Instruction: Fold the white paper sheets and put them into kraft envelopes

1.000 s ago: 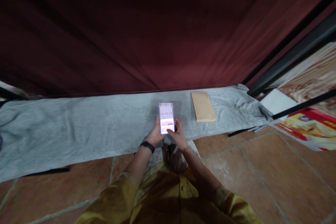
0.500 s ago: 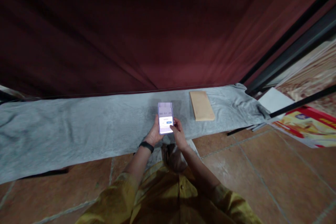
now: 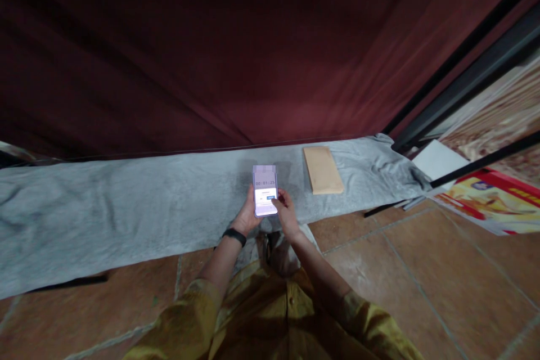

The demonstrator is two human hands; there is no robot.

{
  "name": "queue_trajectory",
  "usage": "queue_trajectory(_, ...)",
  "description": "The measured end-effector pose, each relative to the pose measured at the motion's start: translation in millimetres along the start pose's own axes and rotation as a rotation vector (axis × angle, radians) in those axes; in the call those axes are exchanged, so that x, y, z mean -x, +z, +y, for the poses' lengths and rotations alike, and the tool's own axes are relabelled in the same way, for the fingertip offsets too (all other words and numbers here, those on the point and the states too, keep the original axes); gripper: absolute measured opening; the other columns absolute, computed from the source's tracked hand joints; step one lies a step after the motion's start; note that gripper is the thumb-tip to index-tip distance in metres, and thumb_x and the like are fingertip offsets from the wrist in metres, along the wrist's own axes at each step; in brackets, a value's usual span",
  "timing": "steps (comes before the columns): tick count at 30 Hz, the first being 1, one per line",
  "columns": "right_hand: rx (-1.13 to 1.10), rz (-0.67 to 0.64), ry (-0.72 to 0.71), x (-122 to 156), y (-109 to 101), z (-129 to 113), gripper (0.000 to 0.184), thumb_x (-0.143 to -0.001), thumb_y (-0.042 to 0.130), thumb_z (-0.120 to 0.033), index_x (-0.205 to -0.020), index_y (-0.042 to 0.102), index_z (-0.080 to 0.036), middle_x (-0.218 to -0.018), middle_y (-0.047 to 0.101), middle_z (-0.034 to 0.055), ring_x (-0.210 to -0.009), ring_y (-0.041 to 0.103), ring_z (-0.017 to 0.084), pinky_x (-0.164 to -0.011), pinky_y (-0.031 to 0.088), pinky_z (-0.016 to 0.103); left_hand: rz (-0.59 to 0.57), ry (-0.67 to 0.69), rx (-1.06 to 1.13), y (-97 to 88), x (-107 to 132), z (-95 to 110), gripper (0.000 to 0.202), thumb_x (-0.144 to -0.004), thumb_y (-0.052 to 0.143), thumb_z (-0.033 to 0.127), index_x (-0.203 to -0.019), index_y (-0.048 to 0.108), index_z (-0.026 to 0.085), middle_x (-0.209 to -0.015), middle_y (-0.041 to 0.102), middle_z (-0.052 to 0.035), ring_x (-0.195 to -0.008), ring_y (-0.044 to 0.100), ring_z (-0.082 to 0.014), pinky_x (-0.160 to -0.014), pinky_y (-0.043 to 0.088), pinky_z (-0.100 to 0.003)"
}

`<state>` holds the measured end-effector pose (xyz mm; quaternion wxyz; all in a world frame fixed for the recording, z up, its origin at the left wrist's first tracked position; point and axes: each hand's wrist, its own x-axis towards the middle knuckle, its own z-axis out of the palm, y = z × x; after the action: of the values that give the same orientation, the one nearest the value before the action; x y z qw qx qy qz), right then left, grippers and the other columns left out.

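A lit smartphone (image 3: 265,191) in a purple-edged case is held upright in front of me, showing a timer and a white pop-up with a blue button. My left hand (image 3: 247,214), with a black band on its wrist, grips the phone's left side and lower part. Around the lower right edge is my right hand (image 3: 287,215), its thumb over the screen by the blue button and its other fingers curled beside the phone. To the right, a tan padded envelope (image 3: 323,170) lies on the grey cloth (image 3: 126,202).
The cloth covers a long, low surface before a dark red curtain (image 3: 253,56). Black metal bars (image 3: 451,84) slant along the right. A white board (image 3: 441,162) and a red and yellow printed box or poster (image 3: 493,199) lie there. Brown tiles (image 3: 379,270) form the floor.
My right thumb has shifted slightly up and left on the screen, nearer the blue button. Both hands still hold the phone, and the view has moved a little.
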<state>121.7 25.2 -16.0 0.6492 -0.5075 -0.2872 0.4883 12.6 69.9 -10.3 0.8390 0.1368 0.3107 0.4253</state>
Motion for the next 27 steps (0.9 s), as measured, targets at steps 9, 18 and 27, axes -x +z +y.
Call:
queue_trajectory(9, 0.017, 0.029, 0.004, 3.1, 4.2, -1.0, 0.036, -0.069, 0.069, -0.033, -0.103, 0.062, -0.024, -0.092, 0.068, -0.0010, -0.086, 0.061, 0.020, -0.081, 0.049, 0.032, -0.010, -0.014, 0.038, 2.4, 2.7, 1.0, 0.064, -0.101, 0.038, 0.061, -0.135, 0.062, 0.013, -0.115, 0.076, -0.0138, -0.101, 0.074, -0.0255, -0.094, 0.057, -0.039)
queue_trajectory(18, -0.018, 0.054, 0.021, 3.0, 4.2, -2.9, 0.031, -0.068, 0.069, -0.032, -0.097, 0.064, -0.024, -0.086, 0.068, -0.0023, -0.081, 0.061, 0.018, -0.076, 0.049, 0.030, 0.003, -0.020, -0.028, 4.7, 2.7, 1.7, 0.067, -0.102, 0.031, 0.061, -0.129, 0.066, 0.010, -0.107, 0.078, -0.0142, -0.101, 0.074, -0.0253, -0.095, 0.056, -0.037)
queue_trajectory(27, -0.015, 0.040, 0.031, 3.0, 3.9, -1.6, 0.032, -0.068, 0.067, -0.033, -0.098, 0.063, -0.023, -0.087, 0.068, -0.0018, -0.082, 0.062, 0.019, -0.078, 0.049, 0.030, 0.006, -0.047, 0.011, 3.4, 3.1, 2.3, 0.068, -0.101, 0.032, 0.062, -0.133, 0.063, 0.010, -0.108, 0.077, -0.0151, -0.103, 0.074, -0.0270, -0.096, 0.056, -0.040)
